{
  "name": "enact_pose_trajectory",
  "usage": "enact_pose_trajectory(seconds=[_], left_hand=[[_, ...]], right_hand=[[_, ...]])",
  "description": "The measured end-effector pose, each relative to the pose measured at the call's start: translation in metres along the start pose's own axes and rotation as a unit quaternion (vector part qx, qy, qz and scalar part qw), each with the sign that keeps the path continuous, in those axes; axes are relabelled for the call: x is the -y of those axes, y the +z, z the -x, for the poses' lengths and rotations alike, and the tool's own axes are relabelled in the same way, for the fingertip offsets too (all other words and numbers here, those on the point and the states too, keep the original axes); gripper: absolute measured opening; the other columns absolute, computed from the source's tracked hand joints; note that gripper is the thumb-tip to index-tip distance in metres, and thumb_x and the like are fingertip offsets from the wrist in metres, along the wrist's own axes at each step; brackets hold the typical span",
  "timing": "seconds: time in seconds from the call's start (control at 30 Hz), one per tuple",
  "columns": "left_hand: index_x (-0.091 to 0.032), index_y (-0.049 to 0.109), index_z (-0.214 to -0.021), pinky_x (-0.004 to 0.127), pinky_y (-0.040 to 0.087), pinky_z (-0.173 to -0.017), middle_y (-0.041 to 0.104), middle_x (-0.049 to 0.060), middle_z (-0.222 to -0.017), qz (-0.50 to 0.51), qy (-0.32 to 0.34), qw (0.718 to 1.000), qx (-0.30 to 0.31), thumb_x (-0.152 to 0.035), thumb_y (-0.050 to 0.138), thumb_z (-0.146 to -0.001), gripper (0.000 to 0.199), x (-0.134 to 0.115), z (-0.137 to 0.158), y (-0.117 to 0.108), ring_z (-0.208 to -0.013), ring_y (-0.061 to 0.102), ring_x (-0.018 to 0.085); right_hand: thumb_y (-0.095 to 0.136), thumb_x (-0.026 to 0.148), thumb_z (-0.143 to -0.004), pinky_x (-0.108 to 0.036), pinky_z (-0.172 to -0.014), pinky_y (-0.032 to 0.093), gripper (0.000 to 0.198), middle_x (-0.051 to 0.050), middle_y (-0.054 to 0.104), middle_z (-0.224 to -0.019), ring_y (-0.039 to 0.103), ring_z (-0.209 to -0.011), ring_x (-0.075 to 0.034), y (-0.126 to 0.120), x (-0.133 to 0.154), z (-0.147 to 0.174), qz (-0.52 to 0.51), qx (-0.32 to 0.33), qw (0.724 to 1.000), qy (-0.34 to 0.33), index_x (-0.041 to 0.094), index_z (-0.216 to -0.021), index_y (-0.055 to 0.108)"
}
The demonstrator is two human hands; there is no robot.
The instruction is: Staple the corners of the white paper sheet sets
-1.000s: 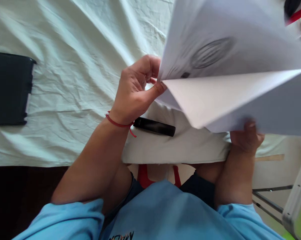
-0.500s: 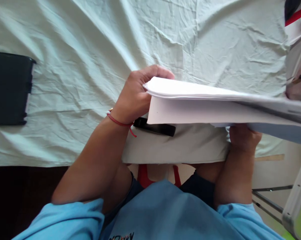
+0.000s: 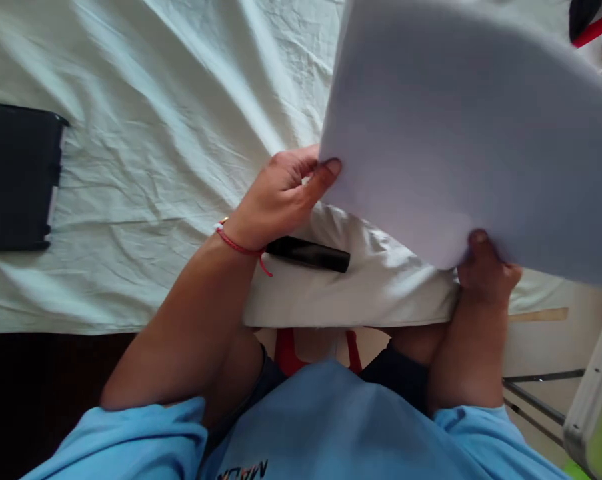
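Observation:
A wide sheaf of white paper sheets (image 3: 455, 133) is held tilted over the right half of the table, its shaded blank face toward me. My left hand (image 3: 293, 190) is closed on its left edge, thumb on the near face. At the lower edge my right hand (image 3: 488, 267) grips the paper, thumb on top and the other fingers hidden behind. Just below my left hand, a black oblong object (image 3: 311, 253) lies near the table's front edge; its left end is partly covered by my wrist.
A pale, wrinkled cloth (image 3: 145, 167) covers the table. On the left lies a flat black case-like object (image 3: 18, 177), cut off by the frame. At the lower right stands a metal frame (image 3: 588, 393). A red and black item (image 3: 593, 23) shows at the top right.
The paper sheets have swung from nearly edge-on to face me, their far side rising up and away. My left thumb now shows on the near face; the right thumb has come into view.

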State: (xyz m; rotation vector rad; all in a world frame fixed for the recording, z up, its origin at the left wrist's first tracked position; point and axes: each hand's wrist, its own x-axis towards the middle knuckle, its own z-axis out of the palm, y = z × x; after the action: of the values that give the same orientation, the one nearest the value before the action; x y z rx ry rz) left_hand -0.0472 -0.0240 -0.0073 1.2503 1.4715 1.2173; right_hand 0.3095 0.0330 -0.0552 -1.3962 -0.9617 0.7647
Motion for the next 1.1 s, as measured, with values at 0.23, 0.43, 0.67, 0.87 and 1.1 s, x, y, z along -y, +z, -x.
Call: enact_pose_trajectory(seconds=[0.23, 0.43, 0.67, 0.87, 1.1], left_hand=[[-0.024, 0.062, -0.076, 0.032, 0.06, -0.077, 0.055, 0.002, -0.074, 0.019, -0.021, 1.0, -0.007, -0.059, 0.078, -0.11, 0.052, -0.003, 0.003, -0.002, -0.088, 0.07, 0.024], [-0.023, 0.068, -0.082, 0.028, 0.055, -0.061, 0.057, 0.002, -0.069, 0.035, -0.071, 0.993, 0.084, -0.068, 0.075, -0.108, 0.052, -0.001, 0.003, -0.004, -0.074, 0.067, 0.022], [-0.022, 0.078, -0.093, 0.027, 0.058, -0.057, 0.071, 0.005, -0.08, 0.069, -0.074, 0.983, 0.151, -0.06, 0.08, -0.105, 0.041, 0.006, 0.001, -0.006, -0.067, 0.068, 0.018], [-0.02, 0.076, -0.1, 0.024, 0.058, -0.062, 0.07, 0.004, -0.085, 0.063, -0.06, 0.985, 0.15, -0.053, 0.08, -0.107, 0.034, 0.0, 0.001, -0.007, -0.072, 0.07, 0.017], [-0.021, 0.064, -0.089, 0.024, 0.042, -0.059, 0.06, 0.001, -0.072, -0.024, -0.058, 0.968, 0.244, -0.054, 0.067, -0.111, 0.04, -0.006, 0.0, -0.014, -0.063, 0.053, 0.011]], right_hand=[[0.104, 0.043, -0.058, -0.059, -0.141, 0.055, 0.059, -0.003, 0.082, -0.122, 0.077, -0.138, -0.03, 0.006, 0.007, 0.001, -0.1, 0.013, 0.994, -0.046, 0.02, -0.107, 0.079], [0.102, 0.042, -0.064, -0.057, -0.141, 0.056, 0.057, -0.003, 0.083, -0.123, 0.078, -0.139, -0.03, 0.004, 0.005, -0.005, -0.11, 0.019, 0.992, -0.058, 0.019, -0.11, 0.08], [0.103, 0.037, -0.066, -0.054, -0.139, 0.058, 0.054, -0.006, 0.082, -0.134, 0.076, -0.144, -0.029, 0.003, 0.005, -0.006, -0.14, 0.033, 0.988, -0.061, 0.017, -0.11, 0.079], [0.103, 0.038, -0.068, -0.056, -0.14, 0.058, 0.052, -0.004, 0.083, -0.125, 0.077, -0.142, -0.029, -0.001, 0.009, -0.006, -0.14, 0.033, 0.987, -0.069, 0.017, -0.11, 0.08], [0.103, 0.039, -0.069, -0.058, -0.138, 0.06, 0.05, 0.0, 0.085, -0.116, 0.082, -0.129, -0.026, -0.01, 0.012, -0.006, -0.128, 0.032, 0.988, -0.073, 0.019, -0.109, 0.08]])
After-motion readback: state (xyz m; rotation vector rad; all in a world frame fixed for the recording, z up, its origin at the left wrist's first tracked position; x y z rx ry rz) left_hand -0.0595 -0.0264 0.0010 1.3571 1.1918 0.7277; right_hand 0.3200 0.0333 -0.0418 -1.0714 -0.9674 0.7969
